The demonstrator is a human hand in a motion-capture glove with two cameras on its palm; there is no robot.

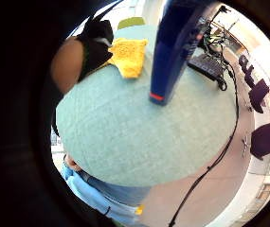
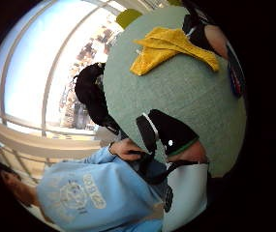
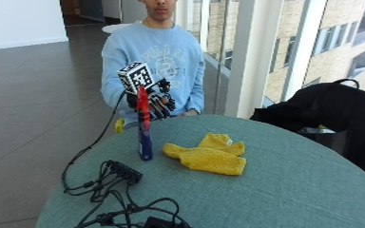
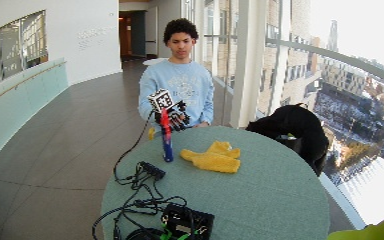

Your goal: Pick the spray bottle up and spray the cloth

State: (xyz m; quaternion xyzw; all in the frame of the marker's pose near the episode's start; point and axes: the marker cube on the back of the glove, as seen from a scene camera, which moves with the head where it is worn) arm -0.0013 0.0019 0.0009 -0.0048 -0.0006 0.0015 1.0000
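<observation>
A blue spray bottle (image 3: 145, 142) with a red head stands upright on the round green table (image 3: 283, 190), near the edge by the person. My gloved right hand (image 3: 156, 103) is up at the bottle's red head, just behind it, with fingers loosely curled and spread; none shows wrapped round the bottle. The little finger side palm view has the bottle's blue body (image 1: 172, 47) very close, its base on the tabletop. A crumpled yellow cloth (image 3: 209, 155) lies on the table to the side of the bottle, also seen as the cloth (image 1: 128, 56) and the cloth (image 2: 169, 48).
Black cables and a power strip (image 3: 122, 172) lie on the table on the bottle's other side. A black bag (image 3: 334, 111) sits beyond the table by the window. The person's bare left hand (image 2: 125, 147) is at the table's edge.
</observation>
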